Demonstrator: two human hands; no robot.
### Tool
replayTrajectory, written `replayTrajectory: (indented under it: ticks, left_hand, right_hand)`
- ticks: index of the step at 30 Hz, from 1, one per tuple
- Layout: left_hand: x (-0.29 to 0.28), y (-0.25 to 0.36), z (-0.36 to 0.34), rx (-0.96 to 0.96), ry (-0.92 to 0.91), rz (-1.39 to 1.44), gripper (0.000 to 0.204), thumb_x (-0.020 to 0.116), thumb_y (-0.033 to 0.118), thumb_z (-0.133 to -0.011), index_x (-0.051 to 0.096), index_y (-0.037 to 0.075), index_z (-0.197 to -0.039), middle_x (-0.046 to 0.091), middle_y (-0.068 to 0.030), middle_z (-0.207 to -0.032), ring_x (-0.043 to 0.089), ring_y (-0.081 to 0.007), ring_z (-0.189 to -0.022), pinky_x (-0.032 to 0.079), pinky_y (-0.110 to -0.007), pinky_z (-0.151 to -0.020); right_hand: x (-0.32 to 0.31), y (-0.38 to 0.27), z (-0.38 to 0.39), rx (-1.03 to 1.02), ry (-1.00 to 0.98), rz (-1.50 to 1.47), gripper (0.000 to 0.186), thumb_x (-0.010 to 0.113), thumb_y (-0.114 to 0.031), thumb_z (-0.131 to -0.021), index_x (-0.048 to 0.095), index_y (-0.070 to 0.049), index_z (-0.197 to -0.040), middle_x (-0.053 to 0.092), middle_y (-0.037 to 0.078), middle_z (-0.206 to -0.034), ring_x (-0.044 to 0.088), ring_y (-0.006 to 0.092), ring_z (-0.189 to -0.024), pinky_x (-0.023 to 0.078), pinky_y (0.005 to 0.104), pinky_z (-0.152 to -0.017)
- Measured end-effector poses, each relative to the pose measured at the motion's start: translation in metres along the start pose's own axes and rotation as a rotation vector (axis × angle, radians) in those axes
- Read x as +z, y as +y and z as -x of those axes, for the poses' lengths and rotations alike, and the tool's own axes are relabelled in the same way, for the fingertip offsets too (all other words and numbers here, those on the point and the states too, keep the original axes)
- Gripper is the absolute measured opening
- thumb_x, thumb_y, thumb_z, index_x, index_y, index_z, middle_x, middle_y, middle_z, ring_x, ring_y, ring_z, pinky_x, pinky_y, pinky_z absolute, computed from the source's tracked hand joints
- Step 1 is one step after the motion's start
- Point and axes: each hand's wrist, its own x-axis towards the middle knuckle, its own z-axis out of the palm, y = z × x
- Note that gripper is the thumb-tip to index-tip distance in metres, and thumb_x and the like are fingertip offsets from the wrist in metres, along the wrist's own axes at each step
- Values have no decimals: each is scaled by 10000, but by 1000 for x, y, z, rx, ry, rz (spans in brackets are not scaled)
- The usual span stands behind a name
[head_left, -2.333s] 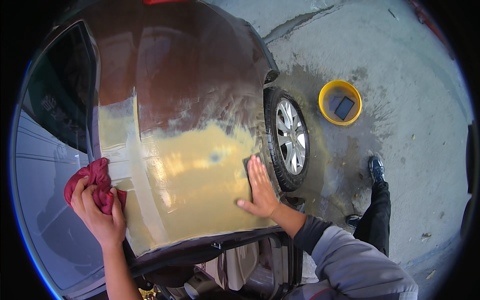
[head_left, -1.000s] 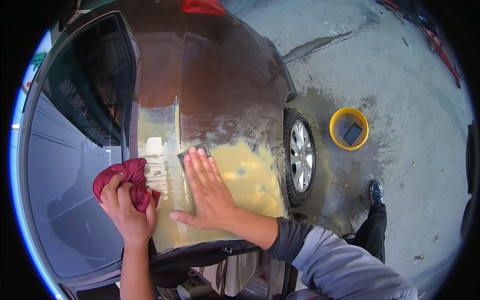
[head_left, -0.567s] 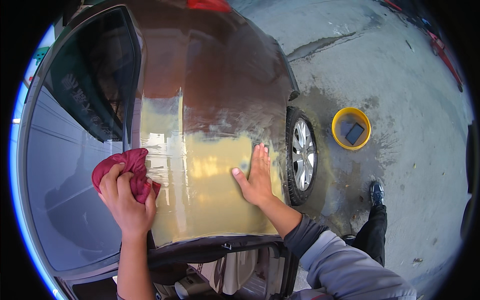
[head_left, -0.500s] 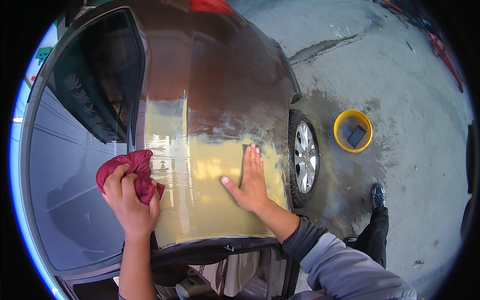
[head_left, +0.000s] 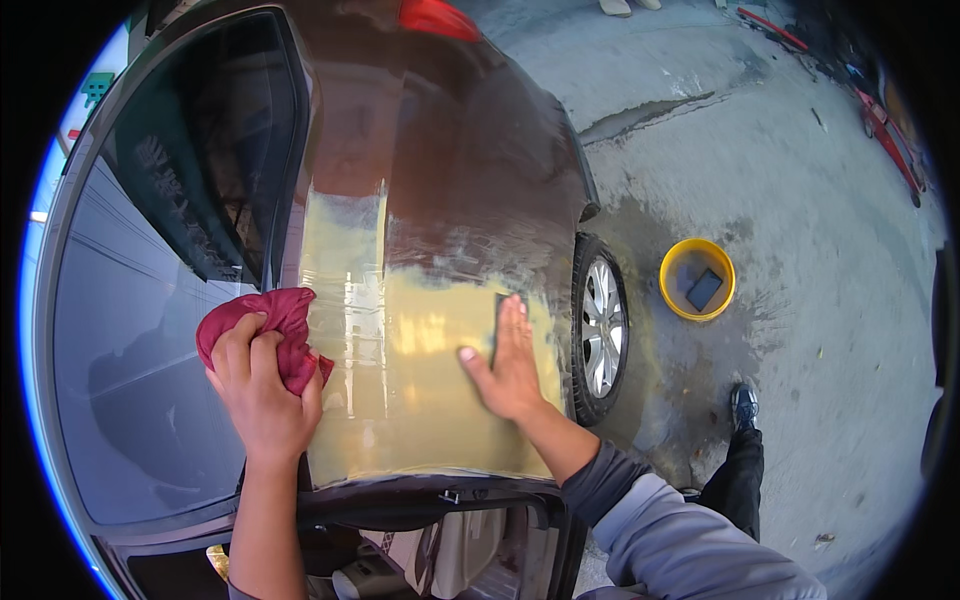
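Observation:
My left hand (head_left: pixel 258 385) is closed round a crumpled maroon cloth (head_left: pixel 262 335), at the edge between the car's side window and its body panel. Flat on the tan, filler-coated panel (head_left: pixel 430 400) lies my right hand (head_left: pixel 515 365), its fingers stretched together and its thumb out to the side. Under those fingers is a dark piece of sandpaper (head_left: pixel 501 305); only its edge shows beside the fingertips, the rest is hidden. The coated surface looks wet and shiny, and its far edge fades into the brown paint (head_left: pixel 470 170).
A yellow bucket (head_left: pixel 665 290) with liquid and a dark rectangular block (head_left: pixel 704 289) stands on the concrete floor, right of the car wheel (head_left: pixel 602 325). My shoe (head_left: pixel 744 405) is nearer. An open door gap (head_left: pixel 450 555) lies along the panel's near edge.
The whole view has shifted slightly. My right hand and the sandpaper stay near the same part of the panel. The left hand still holds the cloth. Someone's feet now show at the far edge.

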Motion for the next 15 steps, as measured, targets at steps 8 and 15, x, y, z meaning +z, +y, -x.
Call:
replayTrajectory:
  ticks: [8,15]
  left_hand:
    - [3,6,-22,77,90,-40,418,878,218,-722,686,51,-1053,641,-137,-1311,552,-376,-1219,376,-595,-1053]
    - [22,-1,-54,77,70,4,434,879,190,-638,689,45,-1000,666,-133,-1186,581,-376,-1113,444,-540,-1025]
  right_hand:
    - [18,-30,9,-292,54,-65,1174,611,-662,-1011,84,135,-1692,95,354,-1780,42,454,-1685,67,519,-1365]
    - [10,-15,4,-331,19,-59,1163,620,-657,-1005,78,89,-1714,103,307,-1800,66,439,-1689,89,519,-1366]
